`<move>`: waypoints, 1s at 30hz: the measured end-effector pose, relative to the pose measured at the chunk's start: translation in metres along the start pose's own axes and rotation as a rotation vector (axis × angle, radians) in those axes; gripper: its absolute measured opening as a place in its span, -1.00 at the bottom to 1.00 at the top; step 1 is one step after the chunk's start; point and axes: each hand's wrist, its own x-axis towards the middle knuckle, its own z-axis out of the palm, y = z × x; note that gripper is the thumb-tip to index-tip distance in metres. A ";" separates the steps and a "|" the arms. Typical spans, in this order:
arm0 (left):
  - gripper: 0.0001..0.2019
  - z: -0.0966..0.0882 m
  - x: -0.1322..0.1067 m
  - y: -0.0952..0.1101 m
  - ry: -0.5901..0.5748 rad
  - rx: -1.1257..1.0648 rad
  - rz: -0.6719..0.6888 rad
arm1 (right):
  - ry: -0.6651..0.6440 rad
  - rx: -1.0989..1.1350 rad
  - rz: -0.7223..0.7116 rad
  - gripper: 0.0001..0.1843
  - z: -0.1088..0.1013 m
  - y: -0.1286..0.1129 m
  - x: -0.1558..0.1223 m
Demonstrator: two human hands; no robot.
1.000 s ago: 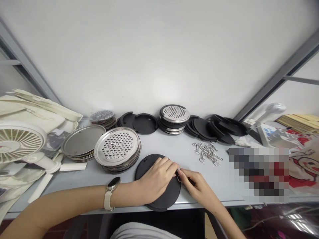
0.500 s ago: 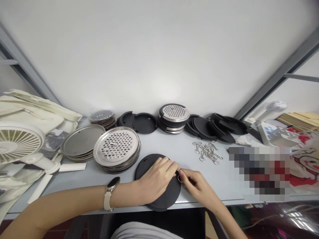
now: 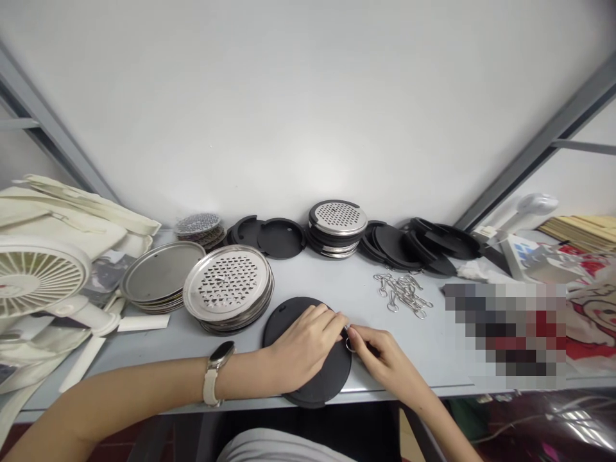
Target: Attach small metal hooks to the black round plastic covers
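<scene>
A round black disc [image 3: 283, 327] lies flat near the front edge of the table. Across its top rests my left hand [image 3: 305, 346], with its fingers bent together over the right part of the rim and closed on it. At that rim, the thumb and fingertips of my right hand [image 3: 378, 350] pinch a small metal clip with a key ring [image 3: 351, 345]. The ring hangs against the disc's edge; the fingers hide most of the clip. Beyond my right hand lies a loose pile of similar metal clips with rings [image 3: 404, 293].
Stacked perforated metal grater discs [image 3: 228, 285] and plain metal plates [image 3: 163, 273] stand on the left. Along the wall are black round holders [image 3: 282, 237], a stack of graters in black holders [image 3: 337, 218] and more black discs [image 3: 394, 244]. A white fan [image 3: 33, 276] stands far left.
Both hands keep the same hold on the disc and the clip. The whole view has shifted very slightly.
</scene>
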 end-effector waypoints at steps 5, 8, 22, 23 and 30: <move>-0.80 0.002 0.000 -0.001 -0.013 0.015 0.004 | -0.011 0.012 0.010 -0.58 -0.001 0.000 0.000; -0.77 -0.001 0.000 -0.001 -0.028 0.020 0.015 | -0.013 0.021 0.010 -0.59 -0.001 0.000 0.000; -0.76 0.001 0.000 -0.001 -0.023 0.027 0.011 | -0.029 0.042 0.010 -0.61 -0.001 -0.002 0.000; -0.76 0.000 0.000 -0.001 -0.027 0.026 0.012 | -0.028 0.041 0.010 -0.61 -0.001 -0.001 0.000; -0.74 -0.004 0.000 0.000 -0.048 0.019 0.017 | -0.037 0.011 0.012 -0.60 0.000 0.003 0.000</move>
